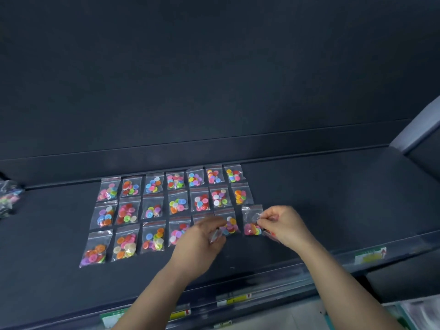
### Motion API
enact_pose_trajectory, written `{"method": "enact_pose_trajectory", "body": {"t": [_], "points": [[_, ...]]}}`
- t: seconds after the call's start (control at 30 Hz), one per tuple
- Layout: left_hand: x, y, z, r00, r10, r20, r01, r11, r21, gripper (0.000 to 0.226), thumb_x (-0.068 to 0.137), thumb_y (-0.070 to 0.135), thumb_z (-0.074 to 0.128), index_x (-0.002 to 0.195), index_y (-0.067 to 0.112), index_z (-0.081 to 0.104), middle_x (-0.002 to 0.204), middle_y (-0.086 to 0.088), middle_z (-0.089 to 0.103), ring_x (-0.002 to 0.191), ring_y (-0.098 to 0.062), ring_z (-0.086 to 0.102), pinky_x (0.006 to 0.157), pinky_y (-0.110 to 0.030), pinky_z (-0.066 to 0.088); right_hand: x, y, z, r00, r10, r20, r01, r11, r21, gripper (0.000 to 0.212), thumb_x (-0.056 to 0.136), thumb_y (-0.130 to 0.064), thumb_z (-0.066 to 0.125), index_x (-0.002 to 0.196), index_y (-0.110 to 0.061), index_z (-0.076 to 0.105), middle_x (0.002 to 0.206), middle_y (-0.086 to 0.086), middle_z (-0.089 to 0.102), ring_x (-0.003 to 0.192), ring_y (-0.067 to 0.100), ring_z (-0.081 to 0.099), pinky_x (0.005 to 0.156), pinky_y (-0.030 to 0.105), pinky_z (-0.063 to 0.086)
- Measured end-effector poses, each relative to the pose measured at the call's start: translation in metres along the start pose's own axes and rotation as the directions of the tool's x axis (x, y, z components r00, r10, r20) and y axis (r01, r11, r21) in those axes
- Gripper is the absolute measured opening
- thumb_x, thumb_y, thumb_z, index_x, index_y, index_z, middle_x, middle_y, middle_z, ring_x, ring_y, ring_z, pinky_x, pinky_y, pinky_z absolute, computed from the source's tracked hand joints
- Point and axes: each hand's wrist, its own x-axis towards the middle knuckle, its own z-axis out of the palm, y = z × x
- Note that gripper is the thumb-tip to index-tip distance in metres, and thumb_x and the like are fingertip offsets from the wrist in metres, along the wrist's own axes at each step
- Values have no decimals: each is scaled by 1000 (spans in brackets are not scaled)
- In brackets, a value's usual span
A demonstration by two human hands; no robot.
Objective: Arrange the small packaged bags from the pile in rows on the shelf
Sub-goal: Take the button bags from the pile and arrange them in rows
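Bag (252, 222) pinched by right hand (282, 223) at front row's right end, near shelf (333, 198) front edge. Left hand (202, 236) closed on further bags (215, 235). To be squared under column above, gap matched.

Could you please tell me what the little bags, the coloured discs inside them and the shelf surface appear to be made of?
The small bags look like thin clear plastic film: glossy glare and creases, contents visible through them. The discs inside seem to be smooth moulded plastic buttons, brightly coloured, some showing holes. The shelf looks like dark, matte painted metal or laminate, since it is flat with no glare; which one cannot be told.
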Motion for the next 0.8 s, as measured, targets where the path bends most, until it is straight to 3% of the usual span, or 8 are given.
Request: {"method": "enact_pose_trajectory", "body": {"t": [0.1, 0.17, 0.33, 0.47, 0.8], "points": [[1, 1, 8, 1000, -18, -21, 19, 998, 63, 42, 92, 26, 59, 133, 33, 52, 143, 18, 44, 129, -4, 45, 94, -7, 29, 6, 4, -1, 994, -104, -42, 98, 988, -121, 33, 82, -28, 71, 113, -22, 63, 91, -9, 66, 85, 8, 63, 76, 24, 49], [1, 0, 14, 999, -29, -42, 32, 996, 84, 44, 92, 26, 59, 134, 35, 50, 145, 19, 41, 129, -5, 45, 96, -10, 30, 5, 9, -4, 979, -201, -46, 190, 967, -169, 35, 83, -29, 71, 116, -26, 63, 85, -10, 59, 81, 8, 59, 74, 27, 49], [-4, -3, 25, 998, -16, -55, 22, 993, 112, 45, 93, 29, 58, 134, 43, 47, 147, 22, 36, 122, -3, 52, 95, -14, 40, 0, 20, -1, 932, -350, 96, 363, 909, -207, 37, 82, -39, 70, 119, -34, 65, 80, -12, 52, 77, 7, 55, 70, 25, 46], [-4, -3, 29, 998, -13, -58, 23, 983, 182, 45, 94, 31, 54, 135, 46, 44, 149, 25, 31, 104, -1, 61, 88, -19, 47, 3, 21, 2, 921, -371, 121, 390, 873, -291, 42, 85, -45, 65, 125, -37, 60, 91, -14, 54, 87, 8, 57, 72, 24, 46], [-1, -6, 33, 999, -9, -53, 23, 966, 258, 39, 95, 34, 50, 131, 48, 49, 148, 29, 31, 106, 1, 59, 84, -17, 46, 4, 21, 7, 929, -362, 78, 367, 871, -326, 44, 86, -47, 63, 128, -35, 58, 115, -8, 64, 103, 13, 61, 79, 27, 51]]}}
